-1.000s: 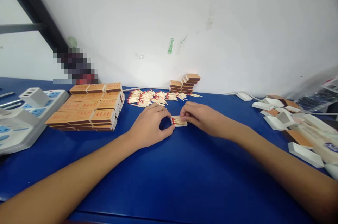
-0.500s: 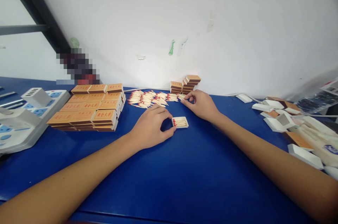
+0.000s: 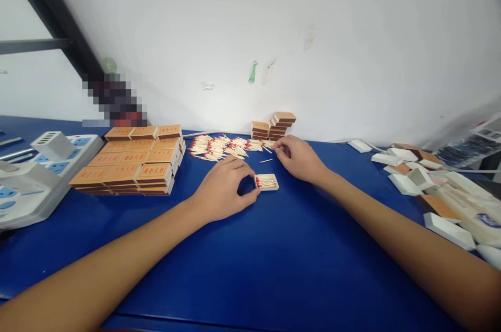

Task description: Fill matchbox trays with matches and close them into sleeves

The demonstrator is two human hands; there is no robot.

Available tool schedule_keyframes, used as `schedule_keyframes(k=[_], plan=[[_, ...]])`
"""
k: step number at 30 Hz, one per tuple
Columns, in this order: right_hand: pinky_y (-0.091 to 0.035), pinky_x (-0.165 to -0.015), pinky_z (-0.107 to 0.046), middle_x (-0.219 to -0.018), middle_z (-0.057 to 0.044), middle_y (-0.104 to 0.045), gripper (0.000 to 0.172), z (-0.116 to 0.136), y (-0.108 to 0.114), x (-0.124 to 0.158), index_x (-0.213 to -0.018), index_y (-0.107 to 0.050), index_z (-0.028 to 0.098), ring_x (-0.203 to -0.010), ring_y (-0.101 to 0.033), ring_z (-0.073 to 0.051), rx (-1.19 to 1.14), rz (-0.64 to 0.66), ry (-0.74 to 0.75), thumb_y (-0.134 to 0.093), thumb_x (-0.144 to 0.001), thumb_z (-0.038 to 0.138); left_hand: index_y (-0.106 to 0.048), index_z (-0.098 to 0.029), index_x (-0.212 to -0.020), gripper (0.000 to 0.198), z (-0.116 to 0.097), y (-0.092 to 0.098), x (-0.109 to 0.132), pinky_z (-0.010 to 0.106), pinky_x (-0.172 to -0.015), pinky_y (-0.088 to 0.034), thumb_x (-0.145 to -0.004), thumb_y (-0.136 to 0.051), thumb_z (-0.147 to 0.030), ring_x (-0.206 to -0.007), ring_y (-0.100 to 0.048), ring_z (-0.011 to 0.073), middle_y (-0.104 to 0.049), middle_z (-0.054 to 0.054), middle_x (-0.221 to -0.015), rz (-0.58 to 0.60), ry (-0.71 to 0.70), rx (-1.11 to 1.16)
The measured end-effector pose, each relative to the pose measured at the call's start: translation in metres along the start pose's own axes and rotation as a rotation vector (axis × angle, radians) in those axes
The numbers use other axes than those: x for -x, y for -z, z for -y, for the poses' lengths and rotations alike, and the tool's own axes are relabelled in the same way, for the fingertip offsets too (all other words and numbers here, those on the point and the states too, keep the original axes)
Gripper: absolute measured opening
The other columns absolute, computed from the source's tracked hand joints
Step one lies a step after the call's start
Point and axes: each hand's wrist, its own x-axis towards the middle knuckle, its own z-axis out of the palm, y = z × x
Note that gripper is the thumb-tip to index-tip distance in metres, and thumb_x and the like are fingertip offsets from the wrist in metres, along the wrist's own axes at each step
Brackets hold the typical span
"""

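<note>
The thumb and fingers of my left hand (image 3: 227, 188) are closed on the left end of a small white matchbox tray (image 3: 276, 185). Several red-tipped matches (image 3: 267, 184) lie inside the tray, heads to the left. My right hand (image 3: 299, 157) is just behind and right of the tray, thumb and finger pinched at the right end of a loose match pile (image 3: 213, 147). A pale match stick seems to reach those fingertips, partly hidden. One single match (image 3: 265, 161) lies on the blue table between pile and tray.
Stacked printed matchboxes (image 3: 129, 157) stand at left, beside a white power strip (image 3: 78, 165). A smaller matchbox stack (image 3: 279, 126) sits against the wall (image 3: 332, 60). Loose white trays (image 3: 403, 184), box sleeves (image 3: 438, 208) and a plastic packet (image 3: 469, 206) crowd the right side.
My right hand has drawn slightly to the right, away from the pile. A single match now shows on the table in front of the pile. My left hand stays on the tray.
</note>
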Motion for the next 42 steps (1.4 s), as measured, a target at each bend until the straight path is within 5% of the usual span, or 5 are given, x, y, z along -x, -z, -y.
schedule_keyframes(k=[5,15,25,34,42], plan=[[-0.047,-0.075,-0.033,-0.093,-0.007,-0.064,0.01,0.002,0.003,0.004,-0.092,-0.07,0.02,-0.08,-0.06,-0.02,-0.028,0.118,0.168,-0.065,-0.093,0.029,-0.071,-0.019,-0.105,0.019,0.0,0.0,0.001,0.047,-0.103,-0.052,-0.091,-0.074,-0.032,-0.109,-0.065,0.028,-0.074,0.008,-0.105,0.0,0.01,0.002],[-0.043,-0.07,-0.032,-0.09,-0.005,-0.069,0.008,0.008,-0.013,-0.001,-0.088,-0.067,0.02,-0.076,-0.059,-0.019,0.053,-0.074,-0.085,-0.068,-0.093,0.027,-0.071,-0.019,-0.105,0.02,-0.001,-0.001,0.0,0.047,-0.106,-0.052,-0.091,-0.074,-0.033,-0.112,-0.065,0.0285,-0.074,0.009,-0.107,0.006,0.01,0.005],[-0.043,-0.078,-0.035,-0.096,-0.009,-0.07,0.013,0.0,-0.002,0.006,-0.088,-0.065,0.019,-0.087,-0.063,-0.023,0.114,0.052,-0.123,-0.059,-0.099,0.024,-0.072,-0.019,-0.105,0.018,0.001,0.0,-0.001,0.046,-0.102,-0.052,-0.092,-0.073,-0.032,-0.107,-0.065,0.0274,-0.074,0.008,-0.104,0.01,0.002,-0.013],[-0.043,-0.073,-0.033,-0.091,-0.006,-0.064,0.016,0.023,0.029,0.027,-0.092,-0.063,0.021,-0.084,-0.059,-0.021,-0.044,0.218,0.12,-0.055,-0.101,0.031,-0.071,-0.019,-0.101,0.015,0.002,0.001,-0.002,0.044,-0.099,-0.053,-0.092,-0.072,-0.031,-0.103,-0.065,0.026,-0.074,0.006,-0.101,-0.028,0.012,-0.029],[-0.043,-0.072,-0.031,-0.093,-0.005,-0.063,0.019,0.044,0.023,0.039,-0.094,-0.062,0.021,-0.08,-0.057,-0.018,-0.115,0.315,0.197,-0.051,-0.104,0.034,-0.071,-0.019,-0.102,0.016,0.001,0.001,-0.001,0.044,-0.099,-0.053,-0.091,-0.072,-0.031,-0.104,-0.064,0.0264,-0.074,0.007,-0.101,-0.016,0.016,-0.028]])
